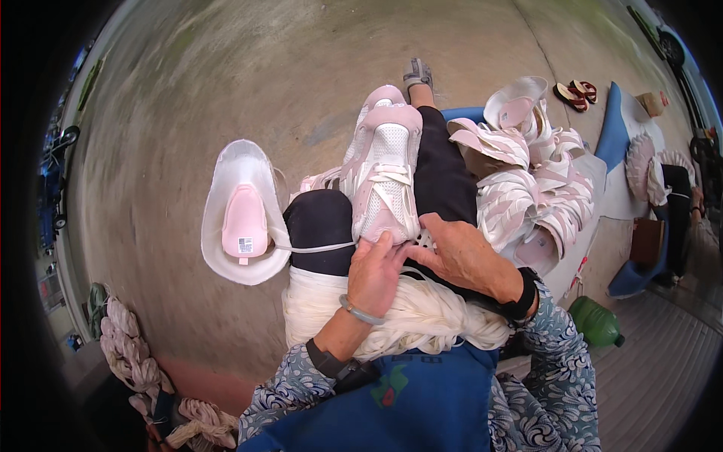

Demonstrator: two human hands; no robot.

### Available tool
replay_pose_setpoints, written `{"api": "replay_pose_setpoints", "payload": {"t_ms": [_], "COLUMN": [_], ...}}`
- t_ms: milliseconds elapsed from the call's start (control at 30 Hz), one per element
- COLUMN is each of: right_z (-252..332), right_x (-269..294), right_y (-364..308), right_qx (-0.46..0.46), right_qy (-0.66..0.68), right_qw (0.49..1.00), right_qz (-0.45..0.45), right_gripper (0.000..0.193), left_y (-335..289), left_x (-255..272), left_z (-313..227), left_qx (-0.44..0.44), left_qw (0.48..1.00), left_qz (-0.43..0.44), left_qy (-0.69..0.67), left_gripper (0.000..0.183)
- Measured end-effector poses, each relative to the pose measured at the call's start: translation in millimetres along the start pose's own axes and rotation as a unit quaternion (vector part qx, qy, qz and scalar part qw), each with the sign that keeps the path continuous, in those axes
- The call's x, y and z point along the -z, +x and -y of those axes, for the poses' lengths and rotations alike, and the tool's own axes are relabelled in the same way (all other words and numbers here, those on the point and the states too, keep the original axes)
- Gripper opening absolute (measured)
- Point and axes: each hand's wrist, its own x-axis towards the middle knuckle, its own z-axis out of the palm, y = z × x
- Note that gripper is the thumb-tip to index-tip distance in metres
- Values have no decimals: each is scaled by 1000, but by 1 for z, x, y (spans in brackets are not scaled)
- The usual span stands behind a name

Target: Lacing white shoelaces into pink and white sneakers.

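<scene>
A white-and-pink shoe upper (pixel 392 162) with white laces lies lengthwise over my knees, its near end toward me. My left hand (pixel 374 275) is closed on that near end, thumb on top. My right hand (pixel 471 260) curls in from the right beside the same end; its thumb and forefinger bend around a dotted white patch, and what they pinch is partly hidden. A thick bundle of cream laces (pixel 422 313) lies across my lap under both wrists. To the left, another upper (pixel 245 211) shows its pink insole side, with a pale cord running from it across my knee.
Several white-and-pink uppers (pixel 535 181) are heaped on the right. Beyond them lie sandals (pixel 576 95). A green plastic bottle (pixel 595 322) sits at lower right. Another person's dark-clad legs (pixel 675 203) show at far right. Bundled pale laces (pixel 132 346) hang at lower left.
</scene>
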Motion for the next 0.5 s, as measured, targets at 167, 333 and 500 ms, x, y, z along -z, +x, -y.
{"api": "replay_pose_setpoints", "payload": {"t_ms": [167, 333, 500], "right_z": [3, -6, 16], "right_x": [4, -9, 18], "right_y": [-7, -14, -20], "right_qx": [7, 54, 116], "right_qy": [-78, -103, 257], "right_qw": [997, 993, 952], "right_qz": [20, -7, 117], "right_gripper": [24, 14, 17], "left_y": [-2, -3, 0], "left_x": [-9, -9, 6], "left_z": [-4, -5, -6], "left_qx": [23, 23, 52], "left_qw": [1000, 1000, 999], "left_qz": [-1, -9, -5], "left_qy": [17, 6, 3], "left_gripper": [39, 38, 39]}}
